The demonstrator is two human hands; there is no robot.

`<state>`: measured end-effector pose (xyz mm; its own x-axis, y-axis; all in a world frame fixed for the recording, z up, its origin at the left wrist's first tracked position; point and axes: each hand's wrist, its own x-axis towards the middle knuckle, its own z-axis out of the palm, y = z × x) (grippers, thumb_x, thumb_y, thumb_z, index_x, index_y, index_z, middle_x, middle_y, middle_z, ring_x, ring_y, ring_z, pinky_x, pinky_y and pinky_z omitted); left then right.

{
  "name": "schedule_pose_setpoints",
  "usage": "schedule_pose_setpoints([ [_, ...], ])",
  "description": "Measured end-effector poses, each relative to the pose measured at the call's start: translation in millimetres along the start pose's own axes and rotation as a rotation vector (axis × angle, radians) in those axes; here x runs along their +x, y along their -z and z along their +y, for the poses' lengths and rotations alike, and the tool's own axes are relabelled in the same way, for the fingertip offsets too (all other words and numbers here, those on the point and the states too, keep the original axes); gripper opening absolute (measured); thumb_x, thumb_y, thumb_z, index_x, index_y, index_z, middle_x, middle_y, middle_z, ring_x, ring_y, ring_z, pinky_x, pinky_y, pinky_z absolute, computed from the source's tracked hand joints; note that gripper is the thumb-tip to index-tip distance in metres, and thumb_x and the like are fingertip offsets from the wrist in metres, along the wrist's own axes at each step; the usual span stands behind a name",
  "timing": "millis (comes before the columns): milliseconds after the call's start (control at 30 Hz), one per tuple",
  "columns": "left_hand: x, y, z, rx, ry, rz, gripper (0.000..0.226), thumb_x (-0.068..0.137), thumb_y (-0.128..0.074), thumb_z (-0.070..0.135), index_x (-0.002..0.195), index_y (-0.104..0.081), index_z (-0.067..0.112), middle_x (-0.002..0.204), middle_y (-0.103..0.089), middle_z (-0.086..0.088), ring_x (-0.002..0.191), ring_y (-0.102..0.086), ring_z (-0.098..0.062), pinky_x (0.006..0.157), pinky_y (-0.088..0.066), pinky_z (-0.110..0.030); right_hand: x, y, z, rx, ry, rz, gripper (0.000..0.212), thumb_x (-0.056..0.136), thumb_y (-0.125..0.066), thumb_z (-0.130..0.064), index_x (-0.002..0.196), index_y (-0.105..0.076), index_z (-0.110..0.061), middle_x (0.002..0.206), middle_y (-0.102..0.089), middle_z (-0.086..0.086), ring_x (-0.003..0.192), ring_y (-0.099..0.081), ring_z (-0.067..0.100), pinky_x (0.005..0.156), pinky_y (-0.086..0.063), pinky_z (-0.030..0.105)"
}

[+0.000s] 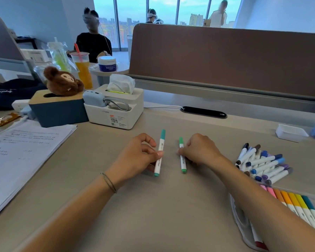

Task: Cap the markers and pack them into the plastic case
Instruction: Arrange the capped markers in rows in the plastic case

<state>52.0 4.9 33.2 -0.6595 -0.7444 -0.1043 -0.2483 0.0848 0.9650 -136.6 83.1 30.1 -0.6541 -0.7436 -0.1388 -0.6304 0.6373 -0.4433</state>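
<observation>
Nearest me, at bottom right, plastic case (244, 222) lies on the table (162, 206), already w/ a row of capped markers. My right hand (200, 150) pinches the green marker (182, 157), my left hand (138, 155) the teal marker (159, 153); both point away from me, approx. parallel. Right hand is nearer the case; loose marker pile (262, 162) lies between.
</observation>
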Motion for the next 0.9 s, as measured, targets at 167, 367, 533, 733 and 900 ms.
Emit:
schedule_pose_setpoints([
  [167, -13, -21, 11, -0.072, -0.036, -0.068, 0.055, 0.088, -0.072, 0.0, 0.133, -0.049, 0.022, 0.083, -0.07, -0.014, 0.065, -0.071, -0.017, 0.058, -0.058, -0.026, -26, 27, 17, 0.272, -0.006, -0.06, 0.027, 0.085, -0.064, -0.021, 0.067, -0.074, -0.003, 0.056, -0.07, 0.01, 0.05, -0.067, 0.023, 0.055, -0.057, 0.028],
  [367, -25, -71, 37, 0.086, -0.106, -0.192, 0.1, 0.085, -0.072, -0.005, 0.151, -0.02, 0.049, 0.102, -0.064, -0.013, 0.075, -0.075, -0.025, 0.064, -0.062, -0.028, -66, 61, 64, 0.335, -0.053, 0.022, 0.029, 0.092, -0.071, -0.029, 0.081, -0.078, -0.003, 0.06, -0.067, 0.005, 0.041, -0.058, 0.005, 0.041, -0.043, 0.015],
  [533, -31, -128, 55, 0.108, -0.158, -0.283, 0.086, 0.083, -0.074, -0.004, 0.145, -0.035, 0.042, 0.099, -0.064, -0.01, 0.071, -0.075, -0.022, 0.058, -0.06, -0.026, -98, 87, 116, 0.4, -0.11, 0.102, 0.025, 0.091, -0.072, -0.027, 0.074, -0.076, -0.009, 0.069, -0.074, 0.01, 0.054, -0.064, 0.012, 0.05, -0.05, 0.022],
  [733, -36, -199, 70, 0.106, -0.222, -0.489, 0.07, 0.083, -0.078, 0.008, 0.137, -0.038, 0.031, 0.08, -0.076, -0.009, 0.072, -0.075, -0.025, 0.07, -0.064, -0.038, -139, 116, 181, 0.42, -0.257, 0.179, 0.022, 0.094, -0.07, -0.022, 0.079, -0.074, -0.006, 0.056, -0.068, 0.003, 0.044, -0.062, 0.01, 0.045, -0.05, 0.021],
  [900, -43, -257, 72, 0.151, -0.256, -0.597, 0.064, 0.084, -0.078, 0.011, 0.133, -0.041, 0.027, 0.081, -0.077, -0.008, 0.07, -0.074, -0.017, 0.069, -0.062, -0.029, -163, 129, 224, 0.426, -0.377, 0.21, 0.02, 0.094, -0.071, -0.023, 0.084, -0.075, -0.007, 0.061, -0.07, 0.005, 0.049, -0.066, 0.012, 0.049, -0.052, 0.023],
])
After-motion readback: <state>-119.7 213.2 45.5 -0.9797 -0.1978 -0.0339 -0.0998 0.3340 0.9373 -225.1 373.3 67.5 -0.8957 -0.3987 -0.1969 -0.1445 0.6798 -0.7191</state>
